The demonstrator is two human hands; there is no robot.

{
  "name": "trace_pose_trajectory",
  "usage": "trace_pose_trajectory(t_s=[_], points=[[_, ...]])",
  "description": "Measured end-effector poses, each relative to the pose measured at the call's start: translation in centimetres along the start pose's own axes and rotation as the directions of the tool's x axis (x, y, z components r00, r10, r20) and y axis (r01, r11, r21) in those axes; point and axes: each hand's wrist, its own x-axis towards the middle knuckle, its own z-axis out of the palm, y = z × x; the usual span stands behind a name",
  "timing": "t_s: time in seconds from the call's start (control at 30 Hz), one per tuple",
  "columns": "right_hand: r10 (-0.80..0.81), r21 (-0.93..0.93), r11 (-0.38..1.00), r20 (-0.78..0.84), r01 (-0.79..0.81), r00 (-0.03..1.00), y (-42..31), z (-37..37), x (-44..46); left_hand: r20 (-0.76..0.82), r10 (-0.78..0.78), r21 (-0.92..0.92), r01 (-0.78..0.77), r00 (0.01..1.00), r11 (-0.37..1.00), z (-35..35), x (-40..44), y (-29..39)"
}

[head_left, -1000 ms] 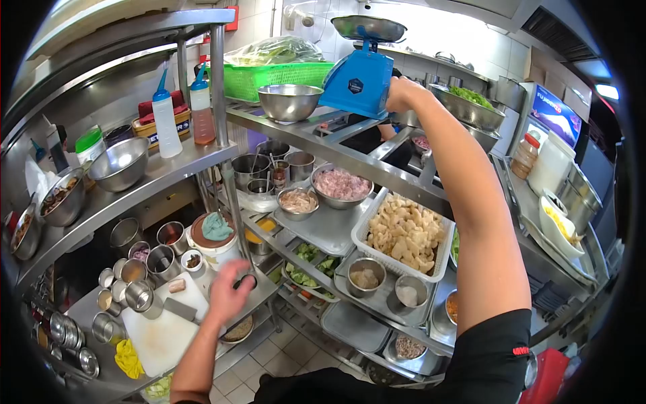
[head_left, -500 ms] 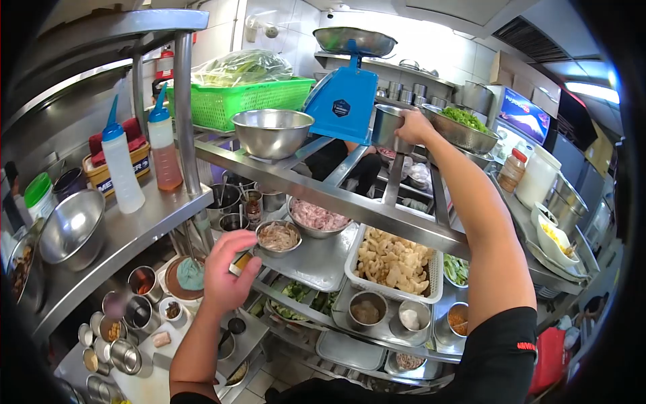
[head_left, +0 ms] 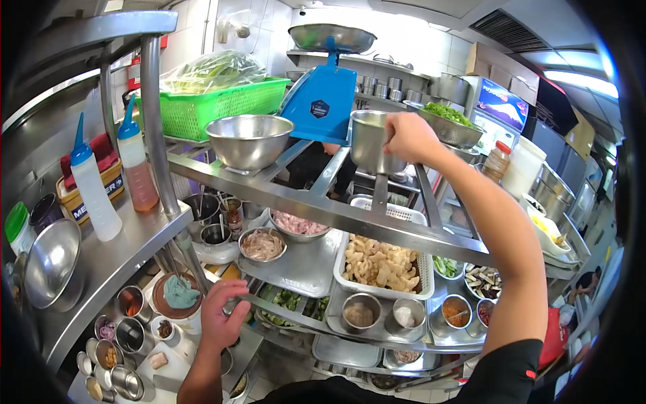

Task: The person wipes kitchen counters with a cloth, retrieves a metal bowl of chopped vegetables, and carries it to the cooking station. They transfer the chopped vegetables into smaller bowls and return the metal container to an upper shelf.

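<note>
My right hand (head_left: 412, 143) reaches up to the top rack, its fingers closed on the side of a deep steel pot (head_left: 367, 145). The pot is upright at the rack's bars; I cannot tell whether it rests on them. Left of it stand a blue scale (head_left: 316, 108) and a steel bowl (head_left: 249, 140). My left hand (head_left: 222, 313) is low, fingers bent and apart with nothing in them, beside the edge of the lower shelf. Closest above it is a small bowl of sliced meat (head_left: 262, 244). Whatever is inside the pot is mostly hidden.
A basket of pale, chunky pieces (head_left: 382, 266) and a bowl of pink meat (head_left: 299, 223) sit under the rack. A green basket (head_left: 215, 111) stands at the upper left. Squeeze bottles (head_left: 96, 192) stand on the left shelf, above several small tins and a cutting board (head_left: 168, 365).
My right hand has brought the pot nearer, and it appears larger. My left hand has dropped lower, away from the bowl of sliced meat. The view has shifted slightly.
</note>
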Motion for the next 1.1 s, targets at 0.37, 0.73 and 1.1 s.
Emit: trace_pose_trajectory(t_s=[0.37,0.73,1.1], points=[[-0.128,0.117,0.982,-0.173,0.150,0.977,-6.0,-5.1,-11.9,0.071,-0.330,-0.122,0.337,0.941,0.934,1.6,-8.5,-4.9],[-0.146,0.066,0.986,-0.110,0.154,0.983,-7.4,-3.1,-6.3,0.131,-0.369,-0.068,0.379,0.920,0.923,2.3,-11.2,-5.0],[-0.316,-0.169,0.943,-0.171,0.288,0.933,-6.6,-3.1,-8.0,0.205,-0.383,0.211,0.342,0.900,0.916,2.1,-14.3,-1.7]])
